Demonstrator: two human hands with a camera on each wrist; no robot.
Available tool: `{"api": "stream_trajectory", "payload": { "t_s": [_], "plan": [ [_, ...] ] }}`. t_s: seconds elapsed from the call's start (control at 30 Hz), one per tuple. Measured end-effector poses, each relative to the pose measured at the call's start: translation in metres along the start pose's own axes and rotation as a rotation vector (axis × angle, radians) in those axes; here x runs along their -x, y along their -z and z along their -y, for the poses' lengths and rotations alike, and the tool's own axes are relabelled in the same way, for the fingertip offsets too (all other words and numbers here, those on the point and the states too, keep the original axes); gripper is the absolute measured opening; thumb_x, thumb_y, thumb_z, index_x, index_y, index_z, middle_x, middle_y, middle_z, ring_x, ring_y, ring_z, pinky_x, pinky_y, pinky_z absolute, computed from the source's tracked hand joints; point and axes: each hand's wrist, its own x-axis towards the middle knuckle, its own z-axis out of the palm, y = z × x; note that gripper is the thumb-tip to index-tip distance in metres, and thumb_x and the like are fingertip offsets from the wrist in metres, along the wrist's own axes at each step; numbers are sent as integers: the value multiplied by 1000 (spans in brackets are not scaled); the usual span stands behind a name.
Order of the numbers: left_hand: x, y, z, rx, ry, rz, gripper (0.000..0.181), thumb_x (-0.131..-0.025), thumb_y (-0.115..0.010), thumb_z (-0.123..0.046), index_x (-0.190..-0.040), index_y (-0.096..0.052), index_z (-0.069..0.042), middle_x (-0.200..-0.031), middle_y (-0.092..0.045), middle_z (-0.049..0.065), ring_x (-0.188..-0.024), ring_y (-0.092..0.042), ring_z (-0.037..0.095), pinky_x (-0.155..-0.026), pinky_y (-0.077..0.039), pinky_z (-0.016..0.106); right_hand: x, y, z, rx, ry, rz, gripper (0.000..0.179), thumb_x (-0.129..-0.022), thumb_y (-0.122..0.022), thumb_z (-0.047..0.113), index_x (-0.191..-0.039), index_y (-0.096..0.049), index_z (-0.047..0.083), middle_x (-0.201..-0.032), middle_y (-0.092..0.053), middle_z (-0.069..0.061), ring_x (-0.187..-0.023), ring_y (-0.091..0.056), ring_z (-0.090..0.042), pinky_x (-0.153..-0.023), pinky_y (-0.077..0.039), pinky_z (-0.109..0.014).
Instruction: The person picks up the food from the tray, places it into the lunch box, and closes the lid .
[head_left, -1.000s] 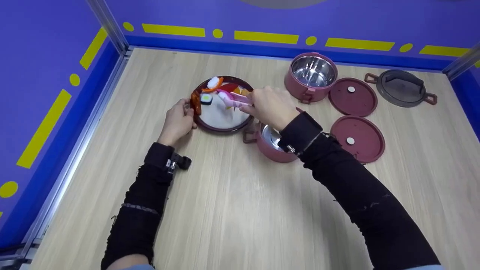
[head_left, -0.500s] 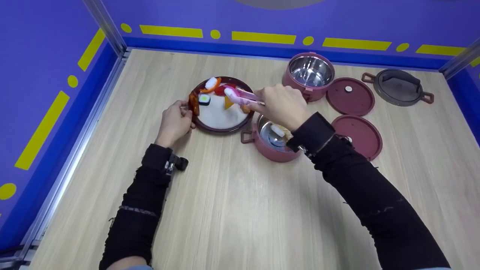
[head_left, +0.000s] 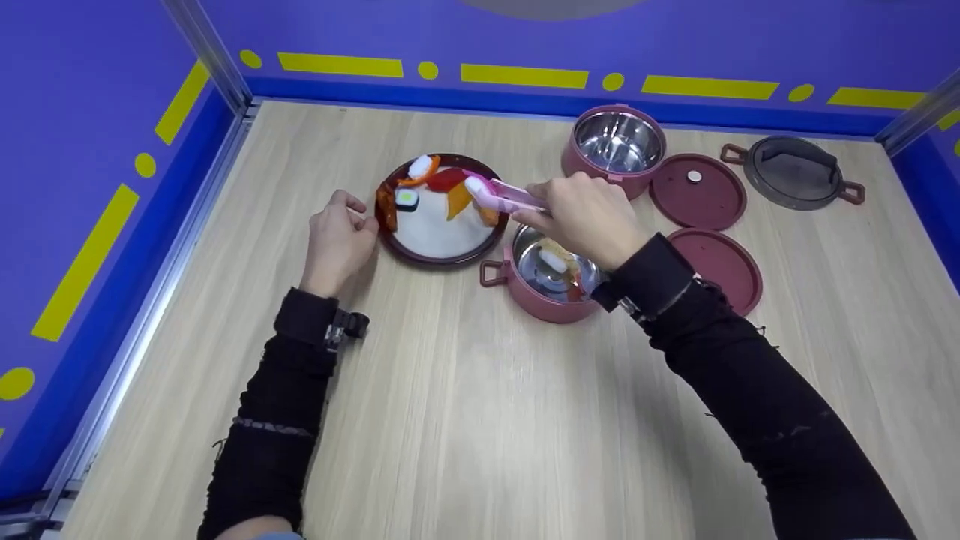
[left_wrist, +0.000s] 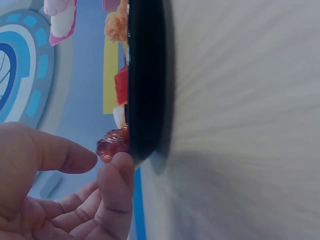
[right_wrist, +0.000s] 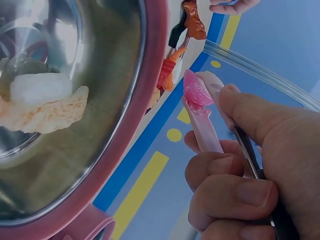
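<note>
My right hand [head_left: 589, 217] grips pale pink tongs [head_left: 521, 201], whose tips pinch a pink-and-white toy food piece [right_wrist: 196, 91]. They are raised between the plate and the near pot. My left hand [head_left: 337, 236] is just left of the brown-rimmed plate [head_left: 442, 244], thumb and forefinger apart and holding nothing. In the left wrist view its fingertips are right by a glazed brown toy meat piece [left_wrist: 113, 145] at the rim. On the plate lie a toy sushi roll [head_left: 406, 199], an orange-and-white piece [head_left: 421, 169], a red piece [head_left: 446, 180] and a yellow-orange wedge [head_left: 457, 199].
The near pink pot [head_left: 551, 309] holds a white-and-tan toy food piece [right_wrist: 45, 100]. Behind it stands a second pink pot [head_left: 611, 171] with a bare steel inside. Two dark pink lids [head_left: 697, 206] and a grey handled lid [head_left: 795, 180] lie at the right.
My right hand has lifted the pink-and-white piece in the tongs and moved right, from over the plate toward the near pot. My left hand has drawn back slightly from the plate's rim.
</note>
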Motion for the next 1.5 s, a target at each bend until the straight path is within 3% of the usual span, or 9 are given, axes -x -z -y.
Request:
{"api": "stream_trajectory", "payload": {
  "t_s": [0.3, 0.47, 0.6, 0.83, 1.03, 1.17, 1.5],
  "plan": [
    [13, -6, -24, 63, -107, -51, 25, -98, -63, -17, -117, -60, -2, -89, -68, 7, -76, -62, 20, -69, -47, 29, 11, 6, -12, -17, -43, 29, 49, -97, -65, 52, -129, -72, 15, -86, -68, -9, -66, -56, -27, -54, -42, -36],
    [23, -14, -41, 163, -166, 1, 23, -100, -65, -21, -116, -61, -5, -91, -67, 5, -74, -64, 16, -65, -51, 23, 18, 11, -19, -26, -40, 50, 46, -99, -62, 52, -122, -73, 13, -83, -65, -9, -66, -57, -28, -53, -42, -36],
    [31, -24, -53, 224, -210, 64, 24, -100, -66, -24, -116, -62, -5, -91, -69, 6, -73, -68, 17, -64, -56, 25, 26, 13, -25, -19, -42, 45, 44, -99, -62, 52, -115, -74, 13, -78, -63, -8, -63, -56, -27, -50, -40, -34],
    [42, -44, -69, 180, -280, 125, 26, -100, -67, -27, -115, -64, -7, -90, -70, 5, -77, -68, 19, -69, -52, 29, 42, 15, -35, 4, -42, 13, 37, -98, -64, 50, -107, -75, 15, -68, -59, -4, -60, -56, -25, -47, -42, -36],
    [49, -61, -75, 176, -295, 176, 25, -100, -67, -27, -118, -65, -10, -88, -70, 3, -73, -67, 17, -67, -51, 28, 58, 13, -42, 7, -40, -5, 39, -97, -67, 48, -120, -76, 17, -72, -66, -6, -57, -55, -24, -44, -41, -38],
    [49, -71, -76, 194, -305, 215, 29, -100, -66, -25, -122, -65, -6, -89, -71, 5, -73, -67, 21, -67, -51, 28, 68, 12, -45, 0, -34, 7, 36, -97, -68, 46, -118, -76, 18, -65, -61, -2, -53, -50, -19, -43, -35, -32],
    [48, -83, -82, 201, -308, 277, 36, -102, -64, -28, -130, -63, -6, -87, -70, 4, -73, -67, 19, -63, -51, 26, 85, 3, -49, 35, 11, 41, 42, -96, -69, 46, -123, -76, 16, -64, -61, 0, -53, -46, -17, -43, -28, -29]
  ]
}}
